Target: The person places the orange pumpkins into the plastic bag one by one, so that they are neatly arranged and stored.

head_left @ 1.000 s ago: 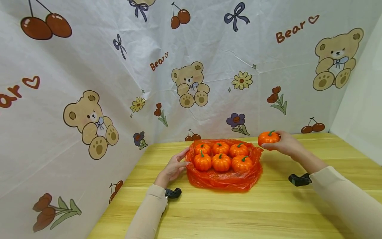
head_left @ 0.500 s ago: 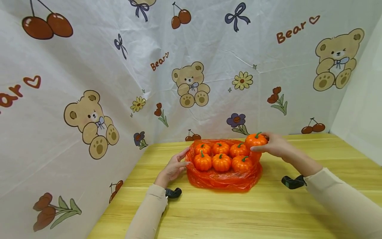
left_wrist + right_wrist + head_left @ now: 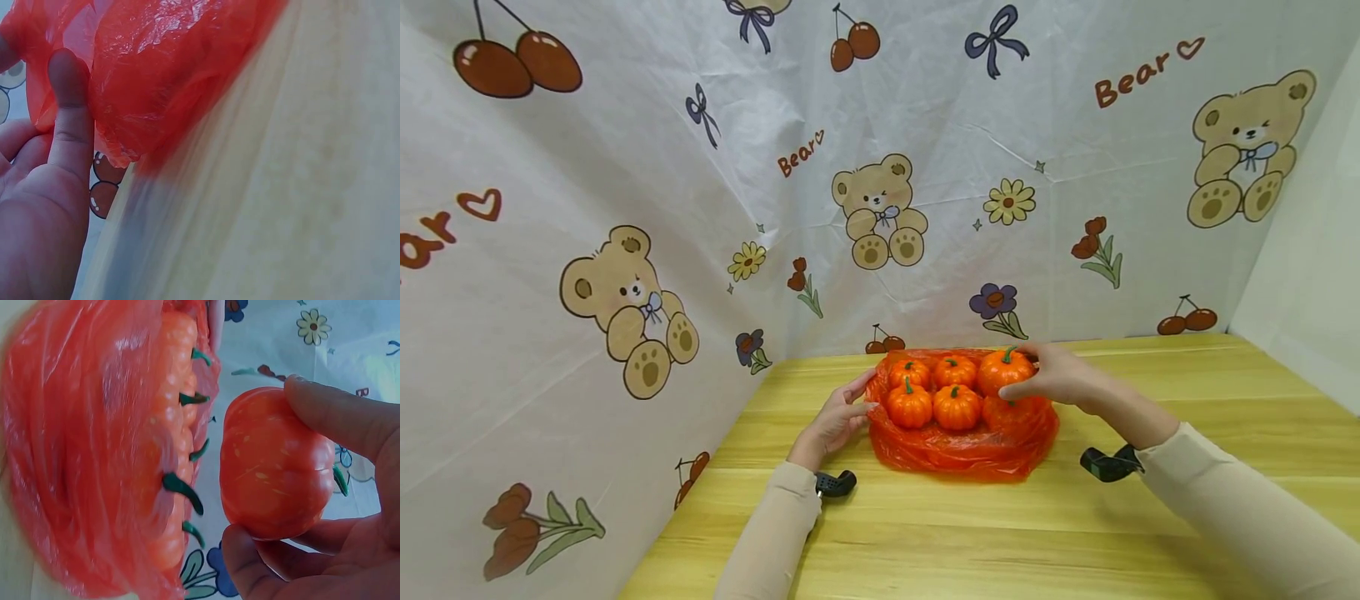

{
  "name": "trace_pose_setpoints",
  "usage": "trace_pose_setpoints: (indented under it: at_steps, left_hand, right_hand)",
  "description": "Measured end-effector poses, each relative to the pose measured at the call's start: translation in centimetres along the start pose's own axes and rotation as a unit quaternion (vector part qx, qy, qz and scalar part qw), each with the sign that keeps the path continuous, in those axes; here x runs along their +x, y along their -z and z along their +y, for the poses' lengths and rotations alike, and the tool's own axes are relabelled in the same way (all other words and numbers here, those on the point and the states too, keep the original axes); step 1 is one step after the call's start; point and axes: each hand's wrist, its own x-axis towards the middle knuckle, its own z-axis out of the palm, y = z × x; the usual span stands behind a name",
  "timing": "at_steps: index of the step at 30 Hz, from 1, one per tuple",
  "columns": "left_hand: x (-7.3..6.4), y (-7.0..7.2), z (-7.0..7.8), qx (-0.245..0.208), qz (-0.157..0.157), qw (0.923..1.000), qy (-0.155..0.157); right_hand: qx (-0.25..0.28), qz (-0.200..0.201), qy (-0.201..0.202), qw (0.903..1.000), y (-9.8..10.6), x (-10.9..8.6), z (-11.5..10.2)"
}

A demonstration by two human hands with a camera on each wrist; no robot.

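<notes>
A makeshift recording booth: a wooden table (image 3: 1000, 517) walled in by cartoon bear-print sheeting (image 3: 700, 183).

Bear-print backdrop (image 3: 625, 208), wooden table (image 3: 1075, 533)

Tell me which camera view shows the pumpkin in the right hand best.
The right wrist view: the held pumpkin fills the frame, with the right hand curled round it beside the orange bag. The head view shows it small, above the bag. The left wrist view does not show it.
</notes>
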Motion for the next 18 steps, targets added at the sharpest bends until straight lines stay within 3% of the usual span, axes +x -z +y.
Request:
trace_pose_setpoints:
  at_steps: [6,18]
  left_hand:
    - [0.0,-0.1,0.1,-0.018,0.007,0.9998,0.003]
    - [0.0,-0.1,0.4,-0.027,0.004,0.9996,0.009]
  right_hand:
    - [0.002,-0.009,0.023,0.9997,-1.4,0.3,-1.2]
    - [-0.039,-0.022,0.011,0.9989,-4.6,1.4,-2.3]
